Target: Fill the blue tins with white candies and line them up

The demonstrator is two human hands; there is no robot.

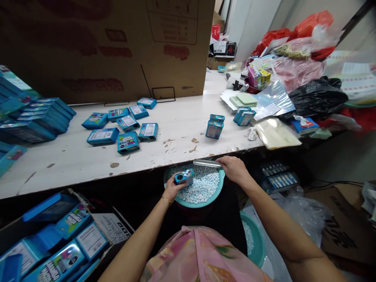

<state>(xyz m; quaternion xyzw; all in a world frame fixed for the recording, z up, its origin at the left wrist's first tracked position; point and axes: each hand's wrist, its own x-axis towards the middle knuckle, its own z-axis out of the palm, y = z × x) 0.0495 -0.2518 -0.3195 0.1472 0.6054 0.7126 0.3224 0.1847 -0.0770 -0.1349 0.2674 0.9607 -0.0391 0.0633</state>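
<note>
My left hand is wrapped round a small blue tin with white candies showing at its top. My right hand grips the end of a clear scoop or tube, level over the far rim of a teal bowl. The bowl sits between my knees and holds many small white and pale blue candies. The tin is over the left part of this bowl, apart from the scoop.
Blue tins lie scattered on the white table, and more stand at right. A large cardboard box rises behind. An open box of tins is lower left; a second teal bowl is lower right.
</note>
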